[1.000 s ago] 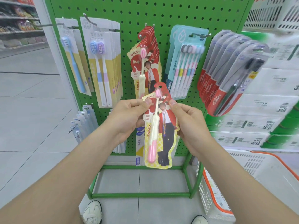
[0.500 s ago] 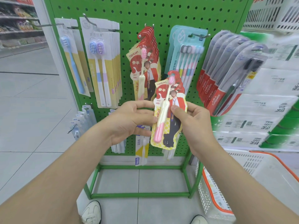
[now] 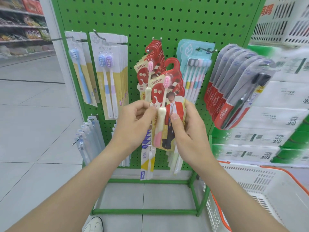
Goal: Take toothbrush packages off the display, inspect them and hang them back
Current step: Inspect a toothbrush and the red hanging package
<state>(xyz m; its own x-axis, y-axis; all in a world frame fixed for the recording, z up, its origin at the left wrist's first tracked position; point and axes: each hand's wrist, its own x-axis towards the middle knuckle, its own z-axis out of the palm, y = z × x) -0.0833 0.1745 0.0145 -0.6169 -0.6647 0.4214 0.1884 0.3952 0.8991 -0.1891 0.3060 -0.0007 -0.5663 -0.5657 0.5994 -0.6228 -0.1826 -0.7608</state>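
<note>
I hold a red "canban" toothbrush package (image 3: 168,97) with a pink-and-cream brush upright in front of the green pegboard display (image 3: 150,19). My right hand (image 3: 187,128) grips its right edge, thumb on the front. My left hand (image 3: 133,124) pinches its left edge with the fingertips. The package's red hook top sits just right of and below the stack of identical red packages (image 3: 154,54) hanging on their peg, and it overlaps that stack's front card.
White packs with blue and purple brushes (image 3: 108,77) hang left, a teal multi-brush pack (image 3: 195,72) and red Colgate packs (image 3: 234,91) hang right. A white basket with an orange rim (image 3: 250,190) stands at lower right. More packs hang low on the board.
Both hands have raised the red package from waist height up toward the hanging red stack. It now stands more upright and closer to the peg.
</note>
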